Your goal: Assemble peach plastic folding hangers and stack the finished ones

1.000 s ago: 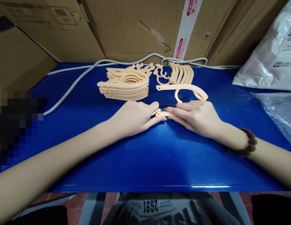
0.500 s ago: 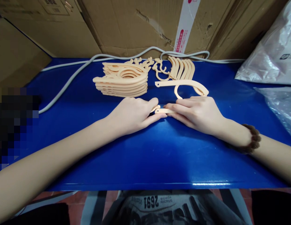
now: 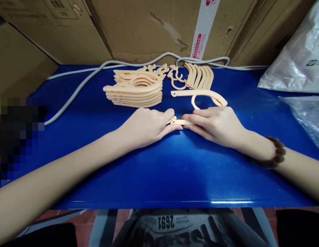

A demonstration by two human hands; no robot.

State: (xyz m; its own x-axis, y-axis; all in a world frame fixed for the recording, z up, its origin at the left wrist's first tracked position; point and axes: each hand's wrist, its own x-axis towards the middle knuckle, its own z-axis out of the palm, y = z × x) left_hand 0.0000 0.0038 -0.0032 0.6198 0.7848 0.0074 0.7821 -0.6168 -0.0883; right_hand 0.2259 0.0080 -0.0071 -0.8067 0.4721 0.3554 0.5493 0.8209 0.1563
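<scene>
My left hand (image 3: 147, 127) is closed, thumb and forefinger pinching a small beige plastic hanger piece (image 3: 173, 118) that is mostly hidden by the fingers. Opposite it, my right hand (image 3: 213, 123) grips a beige hanger arm (image 3: 180, 122). The arm's holed end points left and meets the piece in my left hand; whether they are joined I cannot tell. Just beyond my right hand lies another curved hanger arm (image 3: 197, 93), with a ring-like part (image 3: 194, 102) under it. Farther back on the left is a stack of beige hanger parts (image 3: 135, 94).
Several curved arms (image 3: 200, 76) and loose hooks (image 3: 174, 77) lie at the back of the blue table (image 3: 159, 171). A white cable (image 3: 79, 87) runs behind them, before cardboard boxes (image 3: 138, 31). Plastic bags (image 3: 295, 58) rest at the right.
</scene>
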